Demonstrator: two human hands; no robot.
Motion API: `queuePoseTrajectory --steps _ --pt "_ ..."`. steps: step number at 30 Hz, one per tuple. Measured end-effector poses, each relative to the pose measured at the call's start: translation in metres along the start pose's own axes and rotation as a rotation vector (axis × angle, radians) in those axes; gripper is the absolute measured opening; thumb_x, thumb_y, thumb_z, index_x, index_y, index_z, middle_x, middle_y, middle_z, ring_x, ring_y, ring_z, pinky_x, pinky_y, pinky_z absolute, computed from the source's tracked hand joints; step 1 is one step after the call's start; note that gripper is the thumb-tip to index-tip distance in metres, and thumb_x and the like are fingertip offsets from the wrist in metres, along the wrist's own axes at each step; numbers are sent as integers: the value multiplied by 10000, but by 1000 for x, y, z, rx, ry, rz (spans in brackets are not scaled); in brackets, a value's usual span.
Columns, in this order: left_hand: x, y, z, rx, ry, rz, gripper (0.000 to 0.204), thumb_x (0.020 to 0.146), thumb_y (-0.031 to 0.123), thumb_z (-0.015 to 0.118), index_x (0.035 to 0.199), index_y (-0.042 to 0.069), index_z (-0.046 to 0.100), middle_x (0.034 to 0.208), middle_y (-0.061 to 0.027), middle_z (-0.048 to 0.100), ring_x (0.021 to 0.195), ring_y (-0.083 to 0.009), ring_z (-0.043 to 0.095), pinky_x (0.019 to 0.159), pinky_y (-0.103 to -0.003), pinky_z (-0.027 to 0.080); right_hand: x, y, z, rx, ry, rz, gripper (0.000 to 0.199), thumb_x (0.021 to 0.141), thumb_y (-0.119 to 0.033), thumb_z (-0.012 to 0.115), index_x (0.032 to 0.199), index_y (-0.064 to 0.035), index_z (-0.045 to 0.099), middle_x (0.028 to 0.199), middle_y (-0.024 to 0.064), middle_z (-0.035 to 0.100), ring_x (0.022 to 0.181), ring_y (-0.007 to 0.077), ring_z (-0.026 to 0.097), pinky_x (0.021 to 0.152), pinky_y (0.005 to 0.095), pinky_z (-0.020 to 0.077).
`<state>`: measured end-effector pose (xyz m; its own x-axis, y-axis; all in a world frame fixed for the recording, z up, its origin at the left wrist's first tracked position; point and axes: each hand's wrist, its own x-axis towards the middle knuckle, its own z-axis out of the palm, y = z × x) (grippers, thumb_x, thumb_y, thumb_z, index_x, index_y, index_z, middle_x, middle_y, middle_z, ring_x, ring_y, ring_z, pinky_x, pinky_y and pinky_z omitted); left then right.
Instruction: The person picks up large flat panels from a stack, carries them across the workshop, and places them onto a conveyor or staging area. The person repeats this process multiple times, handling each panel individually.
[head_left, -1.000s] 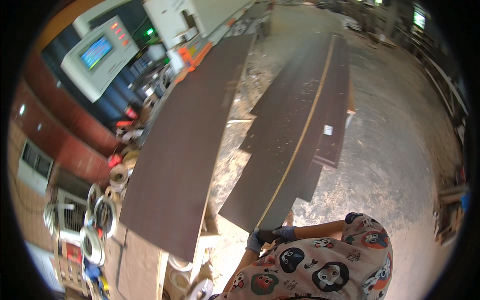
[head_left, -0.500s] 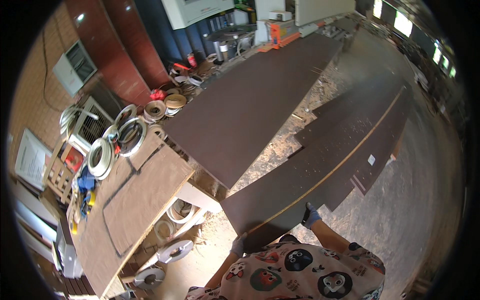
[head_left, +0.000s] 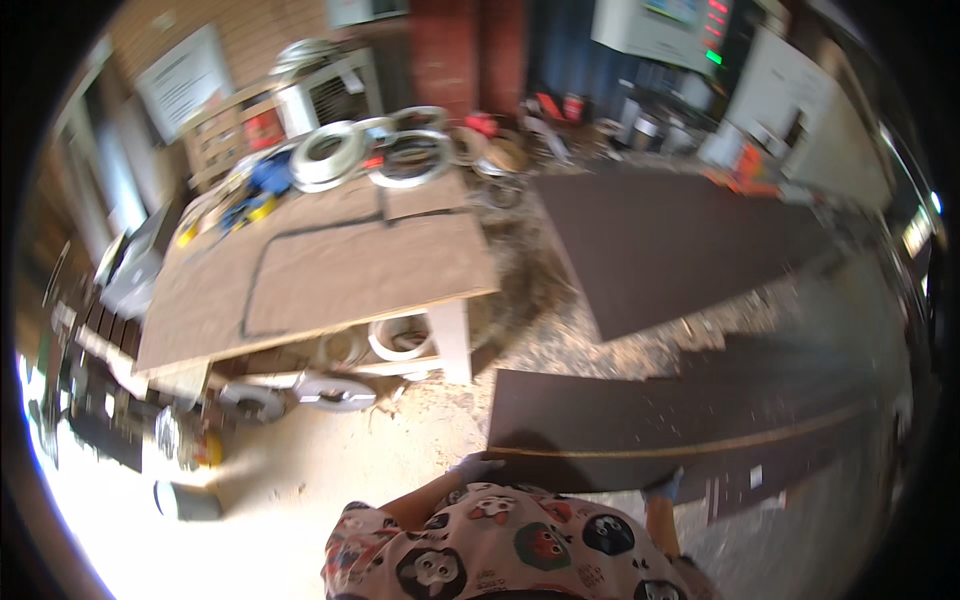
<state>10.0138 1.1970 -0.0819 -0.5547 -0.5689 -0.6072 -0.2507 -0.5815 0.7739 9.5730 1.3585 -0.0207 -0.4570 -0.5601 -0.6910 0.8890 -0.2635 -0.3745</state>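
A long dark brown board lies across in front of my body, with a tan strip running along its length. My left hand, in a light glove, is closed on the board's near left corner. Farther right, my right hand, in a blue-grey glove, grips the near edge, its fingers partly hidden and blurred. More dark panels are stacked beneath and beyond, fanned out to the right. A small white label shows on one of them.
To the left stands a workbench with a brown top, bearing coils of edge banding. Another large dark panel lies beyond. Sawdust and chips cover the floor between. A dark bucket stands at lower left.
My view has swung left, so the bench now sits nearer the middle and the boards lie more crosswise. Both hands stay on the board's near edge.
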Motion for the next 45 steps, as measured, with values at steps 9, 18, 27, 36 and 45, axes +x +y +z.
queuePoseTrajectory --steps 9,18,27,36,45 --pt "-50 73 -10 -97 220 118 572 751 348 750 1181 16 574 1077 -83 634 954 -175 586 845 -298 466 8 4 -1 -240 -47 10 831 808 -741 279 1394 -158 362 1427 71 374 1287 315 361 1059 474 296" --pt "-136 154 -104 -569 410 377 349 874 283 606 1154 76 586 1016 -27 646 889 -150 626 812 -289 506 -45 87 81 -343 -97 32 729 817 -620 484 1295 -70 471 1298 99 499 1163 291 466 998 408 360" --pt "-77 169 -31 -1136 250 579 277 839 415 623 979 176 627 920 11 653 778 -114 599 642 -256 474 -59 245 211 -176 -80 698 567 778 -510 630 1139 -75 590 1149 75 624 955 282 617 880 432 482" --pt "-2 161 -65 -1174 402 382 436 885 384 558 1157 43 571 1106 -83 632 940 -235 602 838 -370 488 -60 245 201 -144 -201 589 567 783 -617 524 1077 -144 631 1048 60 662 960 233 611 851 453 479" --pt "6 133 -114 -862 -9 695 350 891 284 455 1144 87 595 1085 -83 640 960 -209 604 854 -345 501 39 47 135 163 -112 29 537 861 -536 446 1200 -137 566 1209 41 583 1116 254 522 967 441 405"
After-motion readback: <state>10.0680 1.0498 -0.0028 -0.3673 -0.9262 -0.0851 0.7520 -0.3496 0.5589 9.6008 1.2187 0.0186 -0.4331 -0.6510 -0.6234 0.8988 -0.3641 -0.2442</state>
